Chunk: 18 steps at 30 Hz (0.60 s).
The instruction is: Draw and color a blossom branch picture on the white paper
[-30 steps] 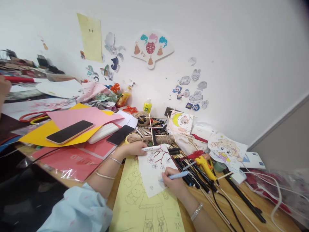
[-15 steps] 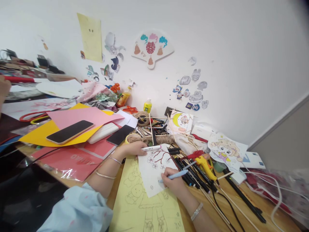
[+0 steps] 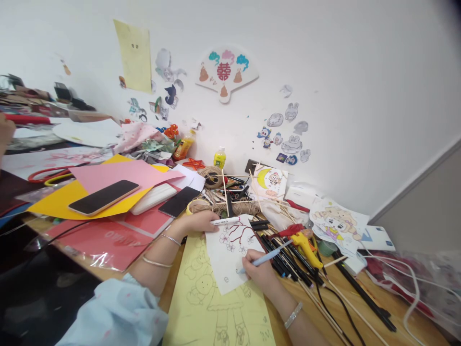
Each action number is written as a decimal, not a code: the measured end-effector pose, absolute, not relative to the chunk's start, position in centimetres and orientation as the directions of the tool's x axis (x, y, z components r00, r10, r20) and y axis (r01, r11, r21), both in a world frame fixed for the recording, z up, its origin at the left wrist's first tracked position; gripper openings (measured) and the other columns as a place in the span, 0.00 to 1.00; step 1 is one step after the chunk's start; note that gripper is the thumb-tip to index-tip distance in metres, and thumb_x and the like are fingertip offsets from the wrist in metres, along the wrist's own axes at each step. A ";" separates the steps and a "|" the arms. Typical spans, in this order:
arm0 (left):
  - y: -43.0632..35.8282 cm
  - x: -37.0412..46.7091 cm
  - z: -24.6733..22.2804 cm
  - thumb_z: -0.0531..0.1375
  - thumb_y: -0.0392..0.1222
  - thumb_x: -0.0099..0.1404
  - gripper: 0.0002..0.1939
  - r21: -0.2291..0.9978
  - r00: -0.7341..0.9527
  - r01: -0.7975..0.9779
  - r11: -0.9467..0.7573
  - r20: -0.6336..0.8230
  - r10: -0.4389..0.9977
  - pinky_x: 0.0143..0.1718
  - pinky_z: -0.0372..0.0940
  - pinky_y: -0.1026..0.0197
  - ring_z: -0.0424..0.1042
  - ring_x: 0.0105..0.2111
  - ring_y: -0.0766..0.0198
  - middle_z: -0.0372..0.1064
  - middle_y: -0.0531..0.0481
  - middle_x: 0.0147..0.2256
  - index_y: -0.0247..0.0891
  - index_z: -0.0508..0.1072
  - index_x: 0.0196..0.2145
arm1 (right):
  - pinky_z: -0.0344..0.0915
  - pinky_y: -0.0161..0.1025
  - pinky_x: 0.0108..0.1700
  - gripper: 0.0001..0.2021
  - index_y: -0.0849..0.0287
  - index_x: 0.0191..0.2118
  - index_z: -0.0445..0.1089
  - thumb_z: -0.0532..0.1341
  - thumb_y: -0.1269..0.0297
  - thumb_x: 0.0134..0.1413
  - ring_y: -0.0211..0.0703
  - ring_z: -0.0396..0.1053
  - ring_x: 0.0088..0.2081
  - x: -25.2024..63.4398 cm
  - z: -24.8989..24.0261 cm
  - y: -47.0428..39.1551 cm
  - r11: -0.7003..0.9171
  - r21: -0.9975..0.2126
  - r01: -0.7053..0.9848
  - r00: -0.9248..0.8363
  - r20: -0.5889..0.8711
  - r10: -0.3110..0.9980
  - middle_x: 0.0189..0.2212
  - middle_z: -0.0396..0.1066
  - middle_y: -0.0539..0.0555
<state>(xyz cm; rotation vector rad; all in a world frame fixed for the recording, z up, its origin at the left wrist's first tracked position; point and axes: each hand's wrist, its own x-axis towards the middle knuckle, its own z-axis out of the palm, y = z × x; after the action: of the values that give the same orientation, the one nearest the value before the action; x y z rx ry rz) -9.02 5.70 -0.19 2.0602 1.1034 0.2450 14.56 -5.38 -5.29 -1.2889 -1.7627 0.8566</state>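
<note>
A white sheet point(image 3: 230, 276) with dark red branches and outlined blossoms lies over a larger yellow sheet point(image 3: 190, 307) bearing a pencil figure drawing. My left hand point(image 3: 204, 222) rests at the white sheet's upper left corner, its fingers closed on a white marker point(image 3: 226, 221) with a pink end. Over the lower right of the same sheet, my right hand point(image 3: 257, 269) grips a light blue pen point(image 3: 266, 257). The pen's tip is at the paper beside small drawn marks; I cannot tell if it touches.
Right of the sheet lie several black markers point(image 3: 275, 269), a yellow glue gun point(image 3: 306, 250) and wooden sticks. Phones point(image 3: 104, 197) and coloured papers point(image 3: 126, 173) cover the left. Twine point(image 3: 212, 175) and a yellow bottle point(image 3: 219, 157) stand by the wall. Another person's hand point(image 3: 5, 137) shows at the left edge.
The blue pen's back end has swung up and to the right, and my right hand has shifted slightly right. My left hand and the sheets look still.
</note>
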 end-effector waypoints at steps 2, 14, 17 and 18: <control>5.6 -9.0 -0.2 0.57 0.47 0.51 0.11 0.710 0.609 0.624 -0.326 -0.181 0.772 0.19 0.60 0.65 0.68 0.21 0.62 0.66 0.52 0.23 0.37 0.68 0.30 | 0.52 0.32 0.20 0.15 0.55 0.15 0.49 0.54 0.64 0.46 0.33 0.52 0.15 14.6 -5.4 -5.4 0.255 -0.860 0.442 -0.182 0.193 0.964 0.10 0.54 0.43; 5.7 -9.0 -0.2 0.57 0.46 0.51 0.11 0.702 0.602 0.628 -0.337 -0.164 0.781 0.21 0.60 0.65 0.67 0.22 0.63 0.67 0.52 0.24 0.37 0.69 0.30 | 0.50 0.32 0.20 0.16 0.54 0.15 0.47 0.54 0.63 0.45 0.34 0.52 0.16 14.5 -5.0 -5.3 0.269 -0.850 0.454 -0.179 0.209 0.961 0.10 0.54 0.43; 5.7 -9.0 -0.2 0.57 0.45 0.52 0.10 0.702 0.601 0.627 -0.336 -0.162 0.783 0.22 0.60 0.65 0.68 0.23 0.62 0.67 0.52 0.24 0.37 0.69 0.30 | 0.51 0.32 0.20 0.15 0.54 0.15 0.48 0.53 0.62 0.46 0.34 0.53 0.15 14.4 -5.0 -5.4 0.256 -0.856 0.449 -0.178 0.195 0.964 0.09 0.55 0.43; 5.7 -9.0 -0.2 0.57 0.45 0.52 0.10 0.703 0.599 0.628 -0.333 -0.164 0.784 0.21 0.60 0.65 0.68 0.23 0.62 0.67 0.52 0.24 0.37 0.68 0.30 | 0.51 0.32 0.20 0.14 0.54 0.15 0.49 0.53 0.62 0.46 0.34 0.53 0.15 14.4 -5.0 -5.4 0.254 -0.857 0.448 -0.182 0.192 0.965 0.10 0.55 0.44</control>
<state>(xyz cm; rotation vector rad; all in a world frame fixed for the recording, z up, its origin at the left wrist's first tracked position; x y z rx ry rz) -9.03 5.71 -0.17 2.0695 1.1137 0.2620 14.43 -5.43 -4.96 -1.3003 -1.7621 0.8528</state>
